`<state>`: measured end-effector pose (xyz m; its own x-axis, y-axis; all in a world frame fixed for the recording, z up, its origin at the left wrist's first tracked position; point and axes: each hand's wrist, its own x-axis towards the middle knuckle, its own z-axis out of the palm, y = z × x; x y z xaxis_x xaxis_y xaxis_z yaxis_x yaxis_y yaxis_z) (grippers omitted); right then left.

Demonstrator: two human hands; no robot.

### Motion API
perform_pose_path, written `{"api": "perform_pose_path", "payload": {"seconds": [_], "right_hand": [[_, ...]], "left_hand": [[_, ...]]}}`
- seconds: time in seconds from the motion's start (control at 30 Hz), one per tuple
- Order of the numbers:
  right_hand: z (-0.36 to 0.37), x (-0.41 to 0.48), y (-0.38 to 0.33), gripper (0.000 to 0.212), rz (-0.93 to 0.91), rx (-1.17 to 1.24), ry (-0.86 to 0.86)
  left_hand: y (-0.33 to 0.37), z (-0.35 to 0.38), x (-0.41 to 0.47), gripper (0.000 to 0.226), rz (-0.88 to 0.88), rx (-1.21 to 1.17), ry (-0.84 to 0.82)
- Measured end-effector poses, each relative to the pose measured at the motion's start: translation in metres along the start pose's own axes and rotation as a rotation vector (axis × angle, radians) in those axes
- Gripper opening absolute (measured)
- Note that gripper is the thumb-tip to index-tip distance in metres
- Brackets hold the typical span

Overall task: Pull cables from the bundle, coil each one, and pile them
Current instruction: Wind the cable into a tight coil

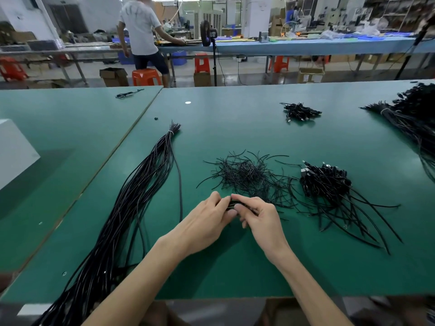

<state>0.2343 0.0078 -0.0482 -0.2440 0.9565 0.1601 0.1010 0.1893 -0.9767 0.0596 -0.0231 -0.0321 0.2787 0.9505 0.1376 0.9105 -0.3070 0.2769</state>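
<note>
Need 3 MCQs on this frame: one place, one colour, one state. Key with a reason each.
1. Where does the long tied cable bundle lie?
A. on the person's right
B. on the person's left
C. on the floor

2. What colour is the table top?
A. red
B. white
C. green

3. What are the left hand and right hand doing?
A. holding a small black cable coil between them
B. resting flat
C. lifting a box

Key:
1 B, it runs down the table's left side.
2 C, the surface is green.
3 A, fingers of both hands pinch the coil.
</note>
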Motion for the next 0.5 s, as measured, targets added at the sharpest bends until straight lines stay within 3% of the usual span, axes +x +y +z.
{"api": "perform_pose_path", "payload": {"seconds": [0.13,0.23,0.33,0.5], "right_hand": [[-0.001,-0.001,0.002,0.022,0.047,0.148,-0.015],[0.000,-0.002,0.002,0.020,0.067,0.212,-0.038],[0.003,-0.001,0.001,0.019,0.054,0.149,-0.056],[0.003,0.000,-0.006,0.013,-0.052,-0.066,0.068]], "left_hand": [[-0.004,0.003,-0.002,0.058,0.104,0.180,0.061],[-0.007,0.008,-0.004,0.049,0.142,0.178,0.168],[-0.011,0.013,-0.005,0.035,0.119,0.178,0.275],[-0.015,0.017,-0.007,0.038,0.020,0.183,0.342]]}}
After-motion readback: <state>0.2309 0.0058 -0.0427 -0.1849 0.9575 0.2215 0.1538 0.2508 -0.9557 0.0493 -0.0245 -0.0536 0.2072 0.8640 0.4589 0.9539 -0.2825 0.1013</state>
